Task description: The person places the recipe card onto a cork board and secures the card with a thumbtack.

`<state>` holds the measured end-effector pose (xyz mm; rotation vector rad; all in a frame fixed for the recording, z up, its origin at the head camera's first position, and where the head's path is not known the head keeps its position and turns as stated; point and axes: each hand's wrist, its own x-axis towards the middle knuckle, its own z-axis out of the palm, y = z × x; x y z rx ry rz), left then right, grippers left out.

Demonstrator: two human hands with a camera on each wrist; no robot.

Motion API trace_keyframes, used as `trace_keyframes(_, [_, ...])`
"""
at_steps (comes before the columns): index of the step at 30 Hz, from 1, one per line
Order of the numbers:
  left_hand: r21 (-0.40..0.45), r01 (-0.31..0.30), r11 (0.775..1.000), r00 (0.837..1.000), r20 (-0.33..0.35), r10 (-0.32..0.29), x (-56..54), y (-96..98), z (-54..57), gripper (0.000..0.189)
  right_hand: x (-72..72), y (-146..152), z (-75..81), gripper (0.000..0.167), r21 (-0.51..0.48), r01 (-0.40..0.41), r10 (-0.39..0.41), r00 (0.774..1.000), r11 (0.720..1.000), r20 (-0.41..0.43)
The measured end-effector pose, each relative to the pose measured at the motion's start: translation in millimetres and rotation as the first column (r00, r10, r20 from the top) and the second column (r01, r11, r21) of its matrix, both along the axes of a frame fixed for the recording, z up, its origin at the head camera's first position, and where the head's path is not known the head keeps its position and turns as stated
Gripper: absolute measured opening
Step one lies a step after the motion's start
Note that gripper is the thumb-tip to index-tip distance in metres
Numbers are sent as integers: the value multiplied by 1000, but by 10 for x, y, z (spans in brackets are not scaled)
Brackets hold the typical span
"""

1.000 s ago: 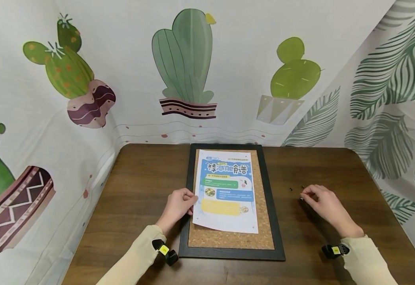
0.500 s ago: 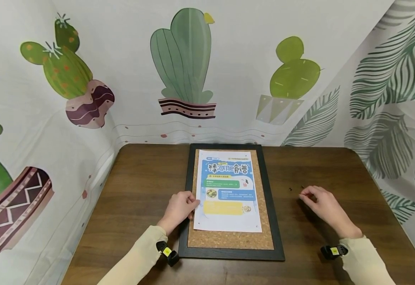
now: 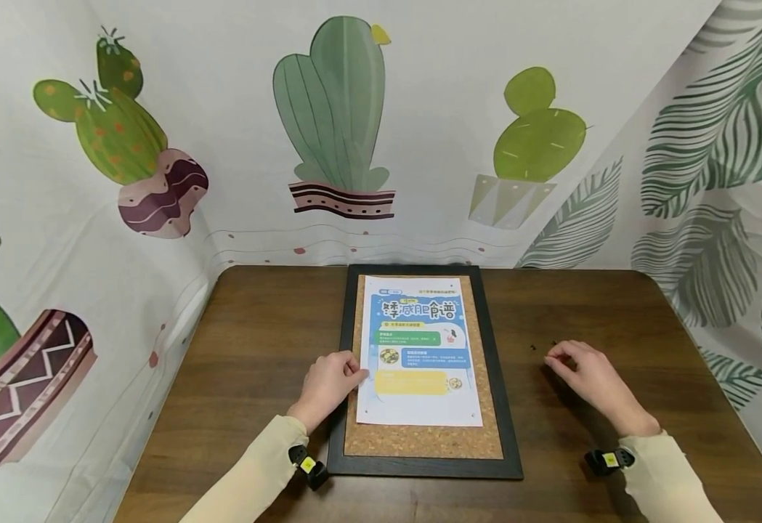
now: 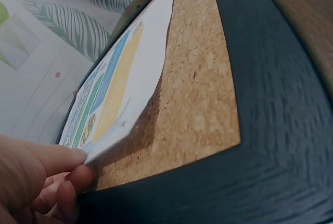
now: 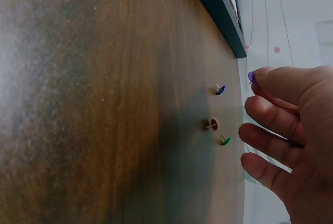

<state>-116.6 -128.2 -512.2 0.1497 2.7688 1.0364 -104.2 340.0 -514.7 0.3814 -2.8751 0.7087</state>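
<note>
A printed poster sheet (image 3: 420,409) lies on a framed cork board (image 3: 413,441). My left hand (image 3: 328,379) pinches the sheet's left edge between thumb and fingers. In the left wrist view, that edge of the paper (image 4: 151,62) stands slightly raised off the cork. Right of the board, my right hand (image 3: 593,374) is above the table. Thumb and index finger pinch a purple thumbtack (image 5: 252,77), while the other fingers are spread. Below them on the table sit a blue thumbtack (image 5: 221,89), a copper-coloured thumbtack (image 5: 214,124) and a green thumbtack (image 5: 226,141).
The board has a raised black frame (image 3: 511,428) and lies on a brown wooden table (image 3: 256,319). A white cloth backdrop (image 3: 433,131) printed with cacti and leaves hangs behind the table and along its sides.
The sheet's lower part has swung slightly right and now sits straighter on the cork. My left hand shifted a little right with it. My right hand drifted slightly left.
</note>
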Motion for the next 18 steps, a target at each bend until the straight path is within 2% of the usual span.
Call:
trace_keyframes(7, [28,6,1000,1000,-19,-6,-4,-6,13,17,-25,-29,-9,10,-6,-11,11,1000,1000,-5])
trace_keyframes(14, [-28,50,998,997,-55,-52,10,-25,0,16,-35,-53,-20,10,-2,-7,7,1000,1000,13])
trace_keyframes(18, [-48,51,998,996,-76,-55,10,-31,-1,15,-39,-58,-9,10,-2,-6,6,1000,1000,19])
